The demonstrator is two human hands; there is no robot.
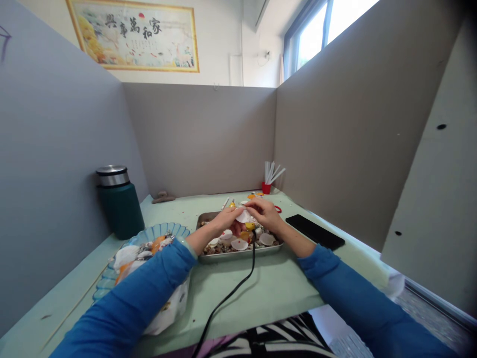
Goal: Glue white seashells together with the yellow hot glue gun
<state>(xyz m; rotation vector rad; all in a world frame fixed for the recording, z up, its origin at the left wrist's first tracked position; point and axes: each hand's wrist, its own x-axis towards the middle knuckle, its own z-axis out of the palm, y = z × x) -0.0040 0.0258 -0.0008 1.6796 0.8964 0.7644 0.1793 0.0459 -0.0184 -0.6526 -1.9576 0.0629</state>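
A white seashell (245, 217) is held between my two hands above the metal tray (238, 255). My left hand (226, 222) closes on the shell from the left. From the right, the fingers of my right hand (266, 214) are pinched at its upper edge. Below the hands, a yellow tool (249, 226), which looks like a glue gun, rests over the tray. Its black cord (238, 285) runs toward me across the table. White shells, such as one shell (239, 244) with a red dot, lie among small brownish pieces in the tray.
A scalloped blue dish (100, 287) with shells stands left, partly behind my sleeve. Farther back is a green bottle (119, 204). A black phone (315, 231) lies to the right. White sticks fill a red cup (266, 188) at the back. Partitions (201, 139) enclose the table.
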